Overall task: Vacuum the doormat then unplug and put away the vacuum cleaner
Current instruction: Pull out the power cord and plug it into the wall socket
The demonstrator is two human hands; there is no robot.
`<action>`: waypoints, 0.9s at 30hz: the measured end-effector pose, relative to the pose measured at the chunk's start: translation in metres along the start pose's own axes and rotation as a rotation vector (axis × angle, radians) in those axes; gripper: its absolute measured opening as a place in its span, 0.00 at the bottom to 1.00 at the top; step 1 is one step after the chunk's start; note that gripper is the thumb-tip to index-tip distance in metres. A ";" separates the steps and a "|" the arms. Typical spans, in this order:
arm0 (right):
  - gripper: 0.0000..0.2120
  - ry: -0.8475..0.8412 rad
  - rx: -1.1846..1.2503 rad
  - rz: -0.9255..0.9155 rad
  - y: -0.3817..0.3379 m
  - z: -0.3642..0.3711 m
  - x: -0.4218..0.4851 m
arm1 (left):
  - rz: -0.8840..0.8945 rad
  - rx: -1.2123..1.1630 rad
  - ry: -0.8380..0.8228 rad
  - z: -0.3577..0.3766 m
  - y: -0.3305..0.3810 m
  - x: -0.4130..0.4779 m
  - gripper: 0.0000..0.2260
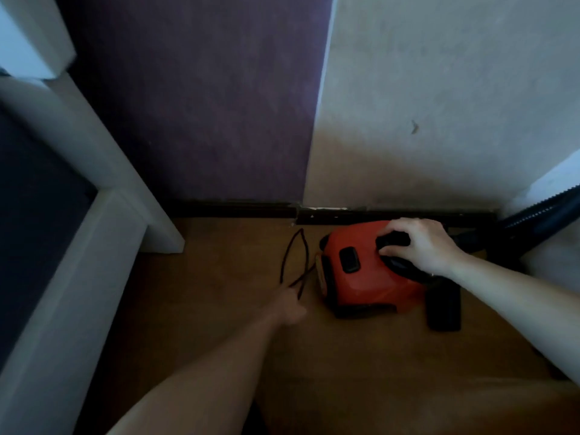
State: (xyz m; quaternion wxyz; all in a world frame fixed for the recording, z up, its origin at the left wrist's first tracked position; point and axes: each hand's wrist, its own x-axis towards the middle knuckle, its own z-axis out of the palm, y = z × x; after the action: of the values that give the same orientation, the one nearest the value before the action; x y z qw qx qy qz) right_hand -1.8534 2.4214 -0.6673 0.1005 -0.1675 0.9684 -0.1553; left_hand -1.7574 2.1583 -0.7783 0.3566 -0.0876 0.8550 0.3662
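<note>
A red canister vacuum cleaner (364, 277) sits on the brown floor close to the dark skirting board. My right hand (417, 246) grips its black handle (394, 238) on top. A thin dark power cord (296, 259) loops on the floor left of the vacuum. My left hand (290, 306) reaches down and holds that cord where the loop crosses. The black ribbed hose (539, 215) leaves the vacuum toward the right edge. A black part (444, 309) of the vacuum lies on the floor at its right. No doormat is in view.
A white furniture frame (103, 189) stands at the left, its foot on the floor near the cord. Behind are a purple wall (194, 105) and a beige wall (439, 98). Open brown floor (361, 372) lies in front of the vacuum.
</note>
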 end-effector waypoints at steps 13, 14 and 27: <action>0.16 -0.040 -0.034 -0.037 -0.007 0.002 0.006 | 0.034 -0.138 0.131 -0.064 0.023 -0.026 0.16; 0.16 -0.039 -0.036 -0.040 -0.009 0.000 0.007 | 0.073 -0.206 0.198 -0.063 0.026 -0.018 0.12; 0.26 -0.027 -0.015 -0.084 -0.009 0.000 0.008 | 0.381 -0.149 0.017 -0.035 0.000 0.112 0.13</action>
State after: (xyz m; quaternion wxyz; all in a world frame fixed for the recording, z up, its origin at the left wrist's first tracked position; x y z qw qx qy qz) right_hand -1.8583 2.4110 -0.6651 0.1055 -0.2109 0.9601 -0.1500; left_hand -1.8584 2.1472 -0.8370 0.2663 0.0468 0.8295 0.4887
